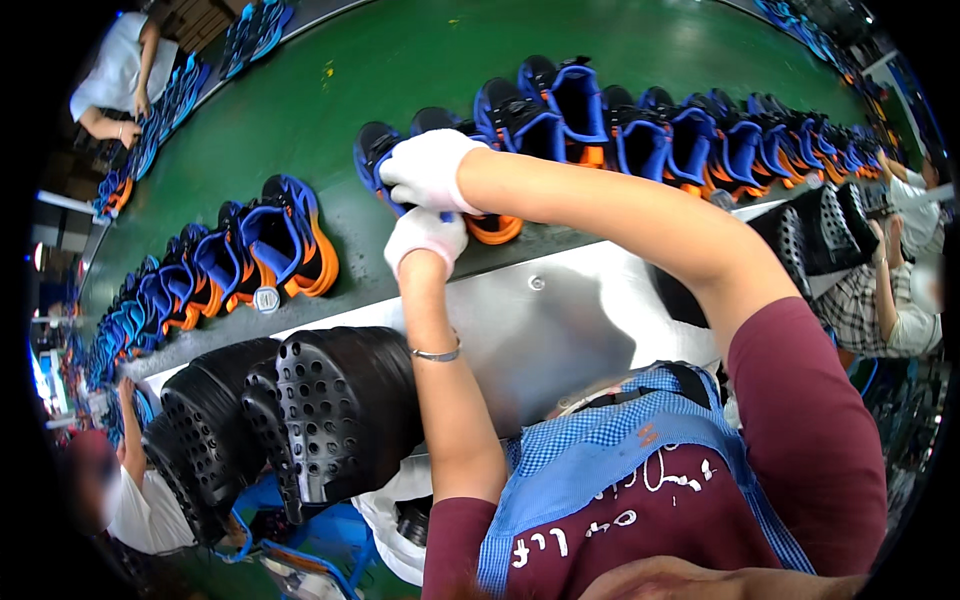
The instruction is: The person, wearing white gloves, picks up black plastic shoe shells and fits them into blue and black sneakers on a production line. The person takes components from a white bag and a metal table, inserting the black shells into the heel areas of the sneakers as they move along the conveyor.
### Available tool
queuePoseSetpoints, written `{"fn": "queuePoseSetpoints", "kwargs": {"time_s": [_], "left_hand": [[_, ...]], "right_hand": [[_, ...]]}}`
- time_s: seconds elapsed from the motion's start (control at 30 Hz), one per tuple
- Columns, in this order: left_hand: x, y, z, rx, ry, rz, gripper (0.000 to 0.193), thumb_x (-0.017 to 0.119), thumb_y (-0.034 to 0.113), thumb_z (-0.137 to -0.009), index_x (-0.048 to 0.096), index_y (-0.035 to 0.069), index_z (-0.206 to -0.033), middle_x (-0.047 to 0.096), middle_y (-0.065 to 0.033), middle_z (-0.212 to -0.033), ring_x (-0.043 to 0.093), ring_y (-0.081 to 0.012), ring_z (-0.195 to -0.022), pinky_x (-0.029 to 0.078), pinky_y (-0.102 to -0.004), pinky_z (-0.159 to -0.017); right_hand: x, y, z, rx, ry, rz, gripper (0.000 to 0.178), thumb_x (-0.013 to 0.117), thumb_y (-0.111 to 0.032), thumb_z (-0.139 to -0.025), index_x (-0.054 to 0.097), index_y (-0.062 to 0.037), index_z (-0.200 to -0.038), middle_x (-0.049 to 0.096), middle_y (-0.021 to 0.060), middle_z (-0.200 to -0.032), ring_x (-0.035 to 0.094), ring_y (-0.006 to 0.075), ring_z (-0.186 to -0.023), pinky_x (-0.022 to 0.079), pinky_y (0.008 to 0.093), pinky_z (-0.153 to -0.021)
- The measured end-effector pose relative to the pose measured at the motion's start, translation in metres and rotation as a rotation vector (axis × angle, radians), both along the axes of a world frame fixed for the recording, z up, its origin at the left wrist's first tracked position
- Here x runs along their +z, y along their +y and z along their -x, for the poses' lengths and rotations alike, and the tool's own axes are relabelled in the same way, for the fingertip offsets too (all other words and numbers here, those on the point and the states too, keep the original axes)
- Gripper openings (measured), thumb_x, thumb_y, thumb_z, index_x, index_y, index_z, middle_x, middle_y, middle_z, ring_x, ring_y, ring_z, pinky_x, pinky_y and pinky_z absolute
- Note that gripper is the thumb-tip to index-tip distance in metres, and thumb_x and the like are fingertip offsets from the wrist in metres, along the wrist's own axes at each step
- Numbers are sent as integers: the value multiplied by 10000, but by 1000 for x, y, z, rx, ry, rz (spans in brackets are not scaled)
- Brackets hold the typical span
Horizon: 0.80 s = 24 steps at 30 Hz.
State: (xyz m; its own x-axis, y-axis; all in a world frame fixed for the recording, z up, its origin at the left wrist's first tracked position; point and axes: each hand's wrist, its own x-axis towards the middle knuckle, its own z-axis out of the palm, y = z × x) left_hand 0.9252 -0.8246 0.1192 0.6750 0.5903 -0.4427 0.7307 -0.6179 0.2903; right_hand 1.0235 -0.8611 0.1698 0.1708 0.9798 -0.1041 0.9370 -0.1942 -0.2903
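White gloves cover both my hands, which are together over a black and blue sneaker (371, 148) on the green work surface. My right hand (432, 170) reaches across from the right, its fingers curled over the sneaker's opening. Just below it, my left hand (428, 240) has its fingers closed at the heel end, where a bit of blue shows. The gloves hide most of this shoe. Close to its right stands another sneaker with an orange sole (494, 229), partly behind my right hand. More of the same shoes (562, 100) follow to the right.
A row of similar sneakers (290, 240) runs off to the left. Black perforated moulded pieces (345, 410) hang along the near edge at left, with more (835, 225) at right. A metal plate (530, 310) lies before me. Other people (125, 75) work around the line.
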Motion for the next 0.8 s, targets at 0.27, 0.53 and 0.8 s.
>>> {"fn": "queuePoseSetpoints", "kwargs": {"time_s": [0.27, 0.53, 0.8], "left_hand": [[-2, 14, 27, 82, -161, -86, 407, 592, 411, -858, 696, 87, -1081, 685, -195, -1063, 641, -395, -999, 502, -447, -849], [-8, -65, 3, 31, -772, -232, 413, 702, 357, -864, 689, 27, -1112, 636, -175, -1042, 611, -308, -964, 465, -384, -920], [-76, -58, -18, 49, -746, -65, 331, 741, 338, -808, 703, 50, -965, 657, -158, -1037, 595, -295, -957, 469, -396, -885]], "right_hand": [[123, -287, -73, -319, -379, -410, 268, 623, -285, -883, 684, -85, -1050, 669, 141, -952, 647, 326, -942, 520, 406, -833], [163, -585, -89, -1190, -654, -318, 293, 606, -270, -939, 672, -55, -1125, 704, 94, -1021, 676, 199, -923, 515, 300, -827], [101, -652, -111, -1233, -347, -271, 520, 688, -312, -909, 567, 7, -1301, 612, 178, -1277, 566, 281, -1206, 417, 360, -1044]]}}
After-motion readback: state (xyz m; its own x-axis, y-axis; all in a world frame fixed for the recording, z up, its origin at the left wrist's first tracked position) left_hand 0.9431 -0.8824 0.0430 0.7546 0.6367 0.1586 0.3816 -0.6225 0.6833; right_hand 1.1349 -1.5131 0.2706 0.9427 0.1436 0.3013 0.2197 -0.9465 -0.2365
